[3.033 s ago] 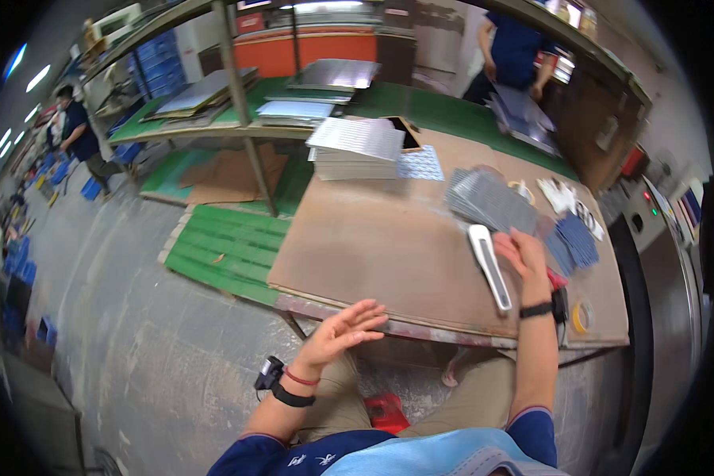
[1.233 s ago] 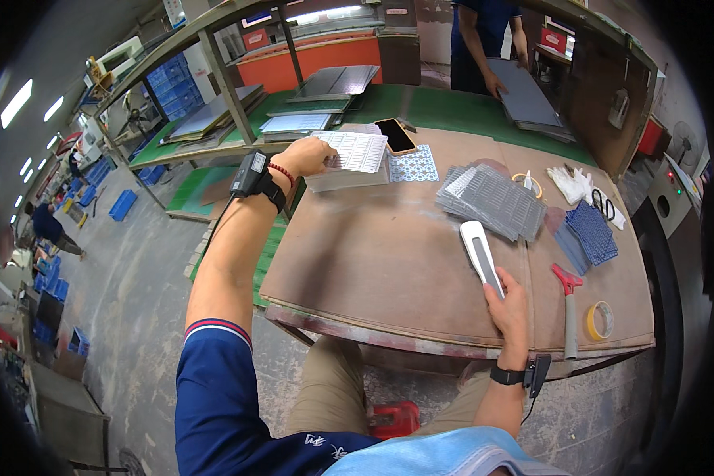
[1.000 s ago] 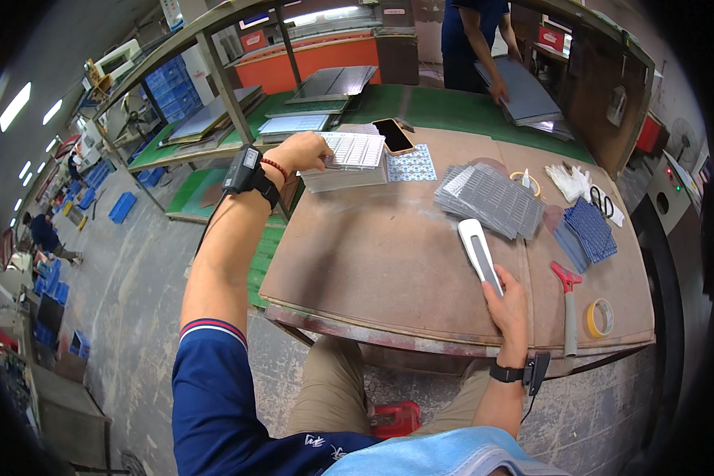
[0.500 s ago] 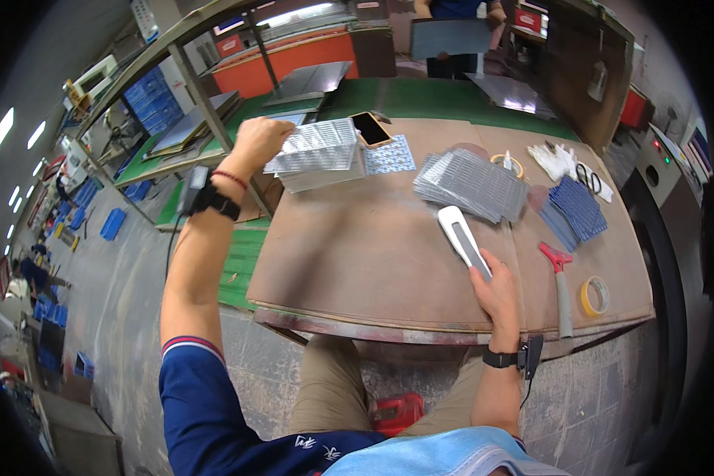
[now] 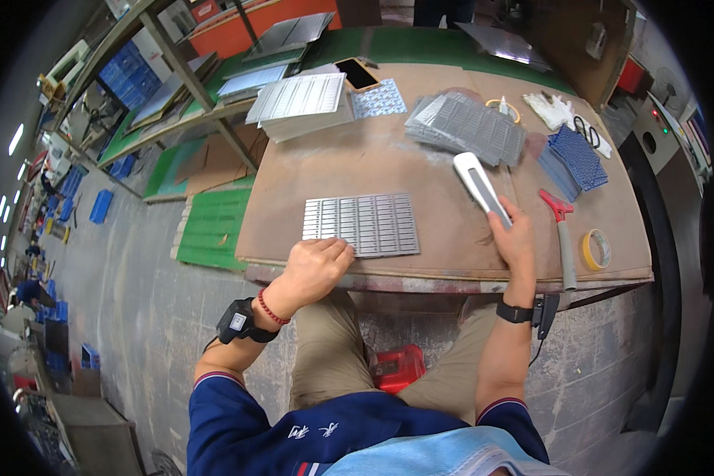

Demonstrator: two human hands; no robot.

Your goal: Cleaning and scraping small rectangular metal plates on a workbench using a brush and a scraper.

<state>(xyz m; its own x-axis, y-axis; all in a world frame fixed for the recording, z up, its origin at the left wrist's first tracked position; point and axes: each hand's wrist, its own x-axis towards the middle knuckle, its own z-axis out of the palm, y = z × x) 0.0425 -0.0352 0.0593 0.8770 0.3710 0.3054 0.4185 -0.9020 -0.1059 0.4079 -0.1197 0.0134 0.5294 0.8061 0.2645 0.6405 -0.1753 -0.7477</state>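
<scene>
A thin silver sheet [image 5: 369,222] patterned with rows of small rectangles lies near the table's front edge. Curled fingers of my left hand [image 5: 317,270] grip its near left edge. In my right hand [image 5: 514,234] is a long white handheld tool with a grey inset [image 5: 477,181], its broad end pointing away from me; its exact kind cannot be made out. At the back left stands a stack of similar silver sheets [image 5: 309,103]. More grey patterned sheets [image 5: 468,131] lie fanned out beyond the tool.
A phone [image 5: 357,74] lies behind the silver stack. On the right are blue patterned sheets [image 5: 577,159], white gloves [image 5: 549,109], scissors [image 5: 587,131], a red-headed scraper [image 5: 563,230] and yellow tape [image 5: 596,249]. A wooden shelf frame [image 5: 174,59] rises at the left.
My left hand has come from the back stack toward me, and a silver sheet now lies in front of me. The right hand still holds the white tool. My view has tilted lower.
</scene>
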